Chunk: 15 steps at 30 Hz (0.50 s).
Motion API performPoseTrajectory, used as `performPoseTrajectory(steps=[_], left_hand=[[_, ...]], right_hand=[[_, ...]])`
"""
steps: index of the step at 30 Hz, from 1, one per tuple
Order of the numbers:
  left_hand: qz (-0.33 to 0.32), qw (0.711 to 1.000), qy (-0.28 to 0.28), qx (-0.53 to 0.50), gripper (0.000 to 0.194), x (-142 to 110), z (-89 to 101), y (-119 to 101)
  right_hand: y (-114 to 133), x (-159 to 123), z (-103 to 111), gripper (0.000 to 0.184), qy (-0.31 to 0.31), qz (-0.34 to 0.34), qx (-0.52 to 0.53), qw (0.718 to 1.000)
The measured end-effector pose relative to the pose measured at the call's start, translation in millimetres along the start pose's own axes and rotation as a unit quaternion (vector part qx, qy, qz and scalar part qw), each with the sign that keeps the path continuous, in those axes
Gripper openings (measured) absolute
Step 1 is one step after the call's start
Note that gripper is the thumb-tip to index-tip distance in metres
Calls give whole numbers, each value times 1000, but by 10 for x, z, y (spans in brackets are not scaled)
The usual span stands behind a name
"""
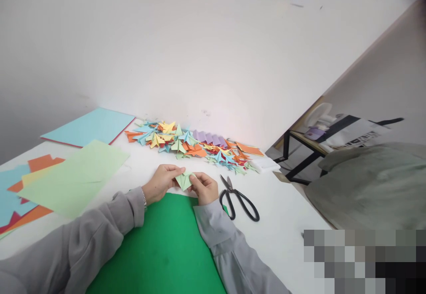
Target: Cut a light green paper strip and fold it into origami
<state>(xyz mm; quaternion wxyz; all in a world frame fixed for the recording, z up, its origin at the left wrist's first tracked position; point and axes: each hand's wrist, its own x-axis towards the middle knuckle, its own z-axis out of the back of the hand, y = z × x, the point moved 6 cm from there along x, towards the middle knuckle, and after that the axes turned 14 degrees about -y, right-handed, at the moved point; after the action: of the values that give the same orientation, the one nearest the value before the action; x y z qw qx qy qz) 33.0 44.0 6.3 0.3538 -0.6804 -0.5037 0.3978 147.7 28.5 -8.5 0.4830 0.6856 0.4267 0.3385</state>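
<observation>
A small folded piece of light green paper (pixel 184 181) is held up between both hands, above the far edge of a green mat (pixel 169 241). My left hand (pixel 160 182) pinches its left upper side with thumb and fingers. On its right side, my right hand (pixel 205 188) grips it, the fingertips partly hidden behind the paper. Creases run down the paper to a point at the bottom. Just right of my right hand lie black-handled scissors (pixel 248 205) with their blades slightly apart.
A heap of coloured folded paper planes (pixel 186 142) lies along the wall. At the left are loose paper sheets (pixel 80 174) and a light blue stack (pixel 91 125). Orange paper (pixel 250 148) lies right of the heap. Beyond the table's right edge stands a black-framed shelf (pixel 304 163) with bags.
</observation>
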Motion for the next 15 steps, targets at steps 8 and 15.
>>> performPoseTrajectory(steps=[8, 15], left_hand=[[-30, 999, -9, 37, 23, 0, 8, 0], [-72, 992, -37, 101, 21, 19, 52, -3]], right_hand=[[-37, 32, 31, 13, -13, -34, -4, 999], [-59, 30, 34, 15, -14, -40, 8, 999]])
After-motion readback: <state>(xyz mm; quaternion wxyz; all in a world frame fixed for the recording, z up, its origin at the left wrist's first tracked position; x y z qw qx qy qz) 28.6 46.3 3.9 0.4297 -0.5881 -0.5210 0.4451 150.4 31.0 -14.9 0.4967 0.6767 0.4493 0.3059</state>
